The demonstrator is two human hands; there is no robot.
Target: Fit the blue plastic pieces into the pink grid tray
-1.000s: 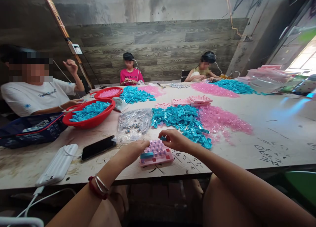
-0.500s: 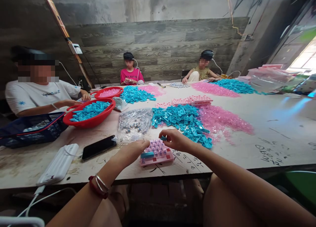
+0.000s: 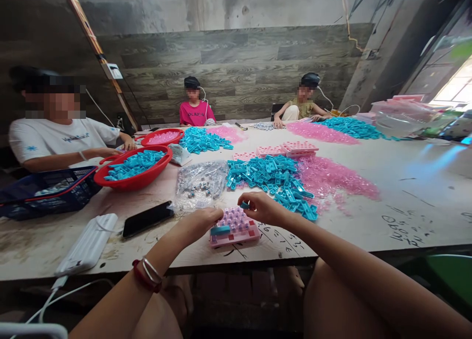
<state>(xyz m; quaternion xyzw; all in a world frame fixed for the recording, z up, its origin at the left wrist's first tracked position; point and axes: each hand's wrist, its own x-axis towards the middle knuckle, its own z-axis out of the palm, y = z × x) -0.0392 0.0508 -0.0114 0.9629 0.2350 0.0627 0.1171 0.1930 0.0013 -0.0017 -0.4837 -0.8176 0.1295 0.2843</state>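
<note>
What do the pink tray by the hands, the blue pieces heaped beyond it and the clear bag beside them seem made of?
Pink tray: probably moulded plastic, satin-looking, judging by its square cells. Blue pieces: likely hard plastic, glossy, given the bright highlights. Clear bag: apparently shiny plastic film, see-through and wrinkled.

Beyond the table (image 3: 416,182), a pink shirt (image 3: 190,112) — "LAICA", ends unclear; at the table's left, a white shirt (image 3: 55,143) — blurred script; on the table, illegible handwriting (image 3: 401,234).

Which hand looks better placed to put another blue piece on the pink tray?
Probably the right hand: it pinches a blue piece near the far right corner of the pink tray. The left hand, at the tray's left side, shows no piece.
</note>
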